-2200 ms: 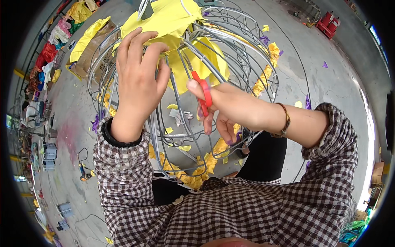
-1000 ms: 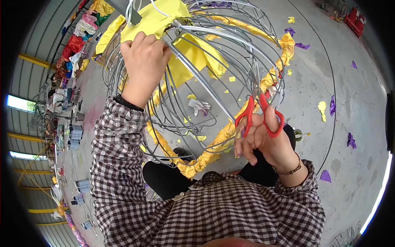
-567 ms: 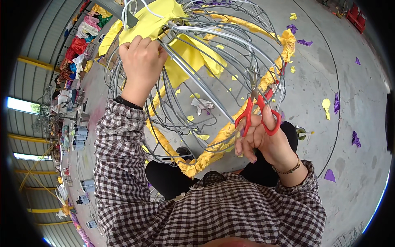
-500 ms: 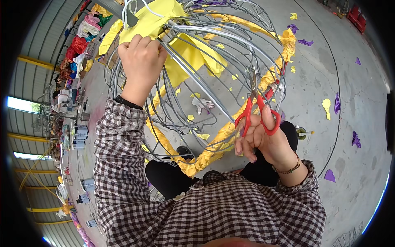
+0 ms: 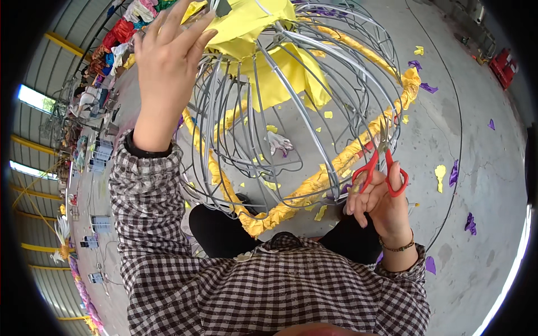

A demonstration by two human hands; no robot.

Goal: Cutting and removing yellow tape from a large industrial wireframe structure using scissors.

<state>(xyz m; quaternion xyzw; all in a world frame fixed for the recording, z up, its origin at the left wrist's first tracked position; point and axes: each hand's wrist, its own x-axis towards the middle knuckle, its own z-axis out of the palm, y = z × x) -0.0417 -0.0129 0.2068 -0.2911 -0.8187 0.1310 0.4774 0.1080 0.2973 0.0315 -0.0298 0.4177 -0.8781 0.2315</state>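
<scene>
In front of me stands a large rounded frame of grey wire (image 5: 314, 120), its lower rim wrapped in crumpled yellow cloth (image 5: 305, 190). A smooth piece of bright yellow fabric (image 5: 246, 28) covers its top, and a flap hangs inside the wires. My left hand (image 5: 165, 70) is raised beside that fabric's left edge, fingers stretched and thumb apart; its fingertips reach the upper picture edge. Lower right, outside the wrapped rim, my right hand (image 5: 378, 204) has a thumb and fingers through the red handles of a pair of scissors (image 5: 385, 148). The blades point up, slightly parted, near the rim.
Yellow scraps (image 5: 440, 178) and purple scraps (image 5: 469, 224) lie scattered over the grey concrete floor (image 5: 431, 123). A white glove (image 5: 279, 143) shows through the wires. Heaped coloured cloth (image 5: 120, 33) lies far left; a red object (image 5: 503, 68) stands far right.
My left hand has gone from a closed grip at the yellow fabric to stretched fingers, farther up and left. The scissors and right hand sit farther right; the whole view has shifted.
</scene>
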